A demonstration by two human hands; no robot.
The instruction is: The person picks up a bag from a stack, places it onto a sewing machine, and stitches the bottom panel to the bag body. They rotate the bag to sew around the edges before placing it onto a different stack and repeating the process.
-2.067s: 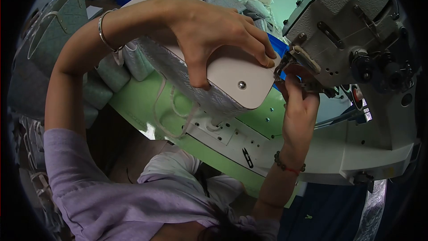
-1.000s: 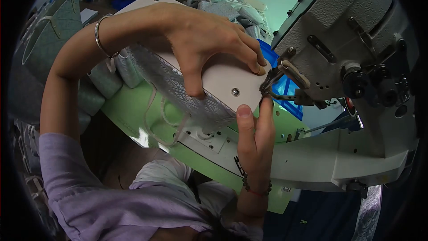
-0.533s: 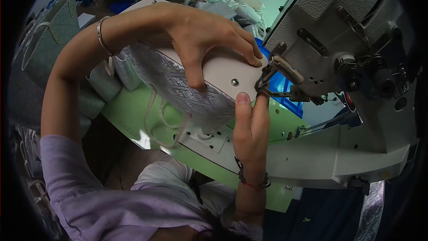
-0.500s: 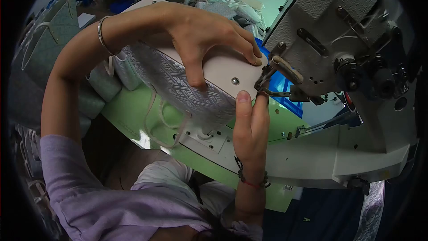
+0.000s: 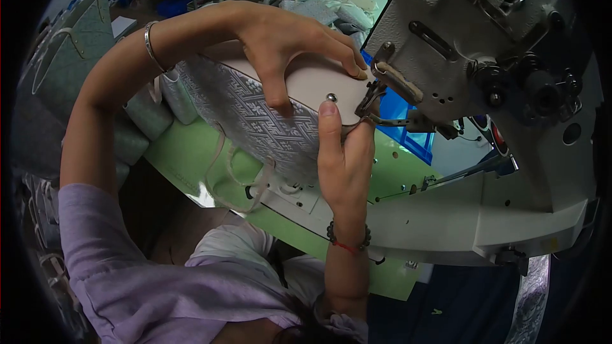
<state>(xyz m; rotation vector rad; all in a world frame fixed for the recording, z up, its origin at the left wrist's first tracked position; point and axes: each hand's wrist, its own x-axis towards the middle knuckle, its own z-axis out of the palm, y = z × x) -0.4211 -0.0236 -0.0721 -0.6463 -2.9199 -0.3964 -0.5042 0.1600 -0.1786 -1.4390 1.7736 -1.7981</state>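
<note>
A handbag (image 5: 245, 99) of grey patterned fabric is tipped so that its pale beige base panel (image 5: 319, 81) faces up, a round metal stud showing near the end. My left hand (image 5: 280, 41) arches over the base, fingertips pressed at the far edge and thumb against the near side. At the near corner my right hand (image 5: 344, 159) grips the bag, thumb on the panel beside the stud and the other fingers partly hidden behind. The panel's end touches the needle and presser foot area (image 5: 368, 105) of a sewing machine (image 5: 446, 38).
The machine's pale arm (image 5: 433, 216) extends below over a green tabletop (image 5: 175, 153). A blue plastic basket (image 5: 408, 134) lies behind the machine head. More grey bags (image 5: 70, 57) stand at left, and fabric pieces (image 5: 331, 6) are heaped at the back.
The bag's end has shifted slightly left and up in view, with the machine head also shifted left. My right hand has moved up and left, its thumb now close to the stud.
</note>
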